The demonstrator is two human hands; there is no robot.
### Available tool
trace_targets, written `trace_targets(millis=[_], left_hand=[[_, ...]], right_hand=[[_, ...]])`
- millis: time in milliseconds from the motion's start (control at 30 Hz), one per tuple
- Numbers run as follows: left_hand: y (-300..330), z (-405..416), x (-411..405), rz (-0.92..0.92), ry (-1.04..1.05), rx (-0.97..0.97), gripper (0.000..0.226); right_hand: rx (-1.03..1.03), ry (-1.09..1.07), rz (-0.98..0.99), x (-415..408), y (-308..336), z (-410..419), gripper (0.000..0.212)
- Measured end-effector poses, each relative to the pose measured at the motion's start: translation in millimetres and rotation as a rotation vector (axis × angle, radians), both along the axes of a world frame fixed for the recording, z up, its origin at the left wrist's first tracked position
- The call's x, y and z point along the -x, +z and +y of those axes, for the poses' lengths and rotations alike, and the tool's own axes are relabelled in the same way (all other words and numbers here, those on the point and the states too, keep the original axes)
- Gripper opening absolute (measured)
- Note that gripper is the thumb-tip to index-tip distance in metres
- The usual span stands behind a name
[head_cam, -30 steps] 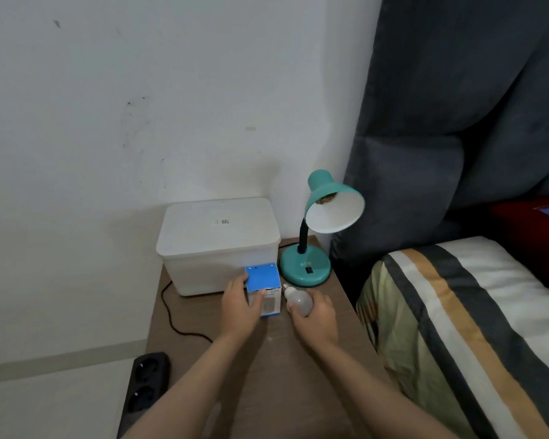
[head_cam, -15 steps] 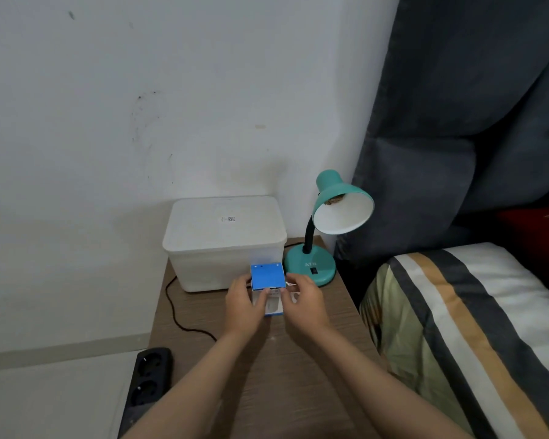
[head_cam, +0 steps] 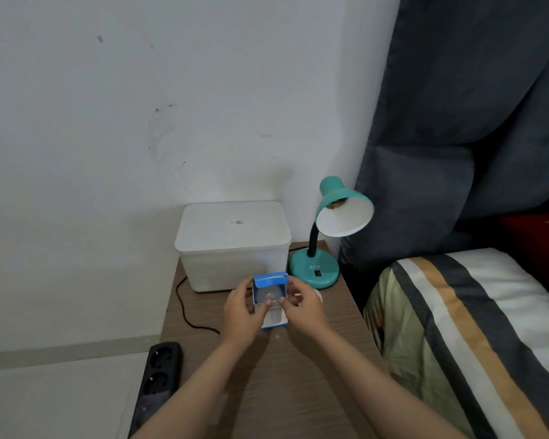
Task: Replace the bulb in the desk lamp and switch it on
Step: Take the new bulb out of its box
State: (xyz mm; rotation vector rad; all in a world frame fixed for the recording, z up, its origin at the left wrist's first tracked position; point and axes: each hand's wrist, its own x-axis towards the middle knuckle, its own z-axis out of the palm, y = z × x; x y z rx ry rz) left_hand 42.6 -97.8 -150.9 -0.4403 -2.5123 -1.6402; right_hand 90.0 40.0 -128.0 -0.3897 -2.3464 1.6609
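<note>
A teal desk lamp (head_cam: 315, 270) stands at the back right of the wooden bedside table (head_cam: 298, 381); its shade (head_cam: 346, 218) faces me with a bare socket inside. I hold a small blue and white bulb box (head_cam: 272, 322) just above the table, in front of the lamp. My left hand (head_cam: 241, 312) grips its left side. My right hand (head_cam: 302, 308) pinches its right edge at the opening. The top flap is lifted and a clear bulb (head_cam: 268, 294) shows inside. A white rounded object (head_cam: 318, 294), likely another bulb, lies behind my right hand, mostly hidden.
A white lidded plastic container (head_cam: 232, 242) fills the table's back left. A black cord (head_cam: 184, 312) runs across the table's left side. A black power strip (head_cam: 159, 375) lies on the floor at left. A striped bed (head_cam: 457, 327) and dark curtain (head_cam: 457, 122) are at right.
My right hand no longer holds the bulb it had a second ago and has come onto the box. The box's top flap was shut and is now lifted, exposing the bulb inside.
</note>
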Motion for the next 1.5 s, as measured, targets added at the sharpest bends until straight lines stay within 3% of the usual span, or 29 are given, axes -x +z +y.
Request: trace_targets(millis=[300, 400, 700, 1100, 1333, 1500], left_hand=[[9, -11, 3, -0.051, -0.125, 0.161, 0.074], [7, -14, 9, -0.088, -0.167, 0.165, 0.08], [8, -24, 34, -0.346, -0.359, 0.155, 0.097], [13, -24, 31, -0.389, -0.377, 0.079, 0.09], [11, -24, 31, -0.38, -0.378, 0.082, 0.091], [16, -23, 27, -0.384, -0.361, 0.094, 0.088]], right_hand=[[-0.147, 0.079, -0.063, 9, 1, 6, 0.06], [-0.137, 0.122, -0.103, 13, 4, 11, 0.058], [-0.48, 0.169, -0.115, 32, 13, 17, 0.042], [-0.605, 0.436, -0.234, 48, 28, 15, 0.051], [-0.522, 0.248, -0.055, 41, 34, 15, 0.047], [-0.234, 0.102, 0.151, 35, 44, 12, 0.028]])
